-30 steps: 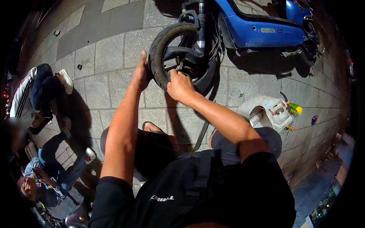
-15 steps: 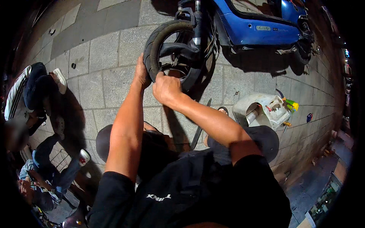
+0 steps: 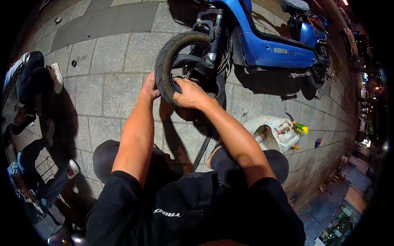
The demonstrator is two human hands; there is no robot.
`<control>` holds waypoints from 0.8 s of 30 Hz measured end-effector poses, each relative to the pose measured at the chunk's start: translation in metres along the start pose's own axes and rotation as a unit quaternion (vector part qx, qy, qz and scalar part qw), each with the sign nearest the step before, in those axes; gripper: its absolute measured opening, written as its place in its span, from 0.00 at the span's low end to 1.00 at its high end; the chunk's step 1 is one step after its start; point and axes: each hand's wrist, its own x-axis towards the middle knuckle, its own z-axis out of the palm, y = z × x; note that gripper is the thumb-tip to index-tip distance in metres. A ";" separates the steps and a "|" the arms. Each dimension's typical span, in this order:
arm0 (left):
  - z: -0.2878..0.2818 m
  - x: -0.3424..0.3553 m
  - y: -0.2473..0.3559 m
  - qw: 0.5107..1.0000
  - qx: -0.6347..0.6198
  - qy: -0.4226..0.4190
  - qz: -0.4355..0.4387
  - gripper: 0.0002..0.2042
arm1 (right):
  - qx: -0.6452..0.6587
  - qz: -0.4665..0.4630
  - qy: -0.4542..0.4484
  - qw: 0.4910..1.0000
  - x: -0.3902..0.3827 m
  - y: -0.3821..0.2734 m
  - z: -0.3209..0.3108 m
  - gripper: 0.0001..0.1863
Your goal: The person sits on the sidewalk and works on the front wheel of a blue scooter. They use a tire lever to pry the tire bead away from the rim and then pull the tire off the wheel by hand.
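A black tyre (image 3: pixel 165 67) on the front wheel of a blue electric scooter (image 3: pixel 273 51) stands in front of me. My left hand (image 3: pixel 151 87) wraps the tyre's left outer side, and its fingertips are hidden behind the rubber. From the inner side, my right hand (image 3: pixel 190 93) grips the lower part of the tyre, fingers curled at its inner edge. Inside the tyre, the fork (image 3: pixel 213 49) and a spring (image 3: pixel 193 79) near the hub show, partly in shadow. A long dark strip (image 3: pixel 201 153) lies on the paving between my knees.
To my right sits a dirty white container (image 3: pixel 273 133) with an opening in its side and tools on it, one yellow-green. A small blue and red item (image 3: pixel 318 142) lies beyond it. People sit at the left; one wears a white shoe (image 3: pixel 57 78). Grey paving (image 3: pixel 111 94) surrounds the wheel.
My right hand has shifted from the tyre's front face to farther around its inner edge. The left hand keeps its place on the outer side. The whole view has tilted slightly.
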 end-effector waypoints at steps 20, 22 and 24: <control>-0.015 -0.006 0.009 0.995 0.039 0.034 -0.082 0.15 | 0.217 0.129 0.110 0.961 0.049 -0.005 0.056 0.30; -0.001 -0.019 0.002 0.973 0.163 0.146 -0.078 0.15 | 0.251 0.129 0.120 0.952 0.042 0.008 0.057 0.29; 0.011 -0.010 -0.005 0.980 0.139 0.111 -0.090 0.13 | 0.251 0.138 0.168 0.943 0.056 0.038 0.072 0.27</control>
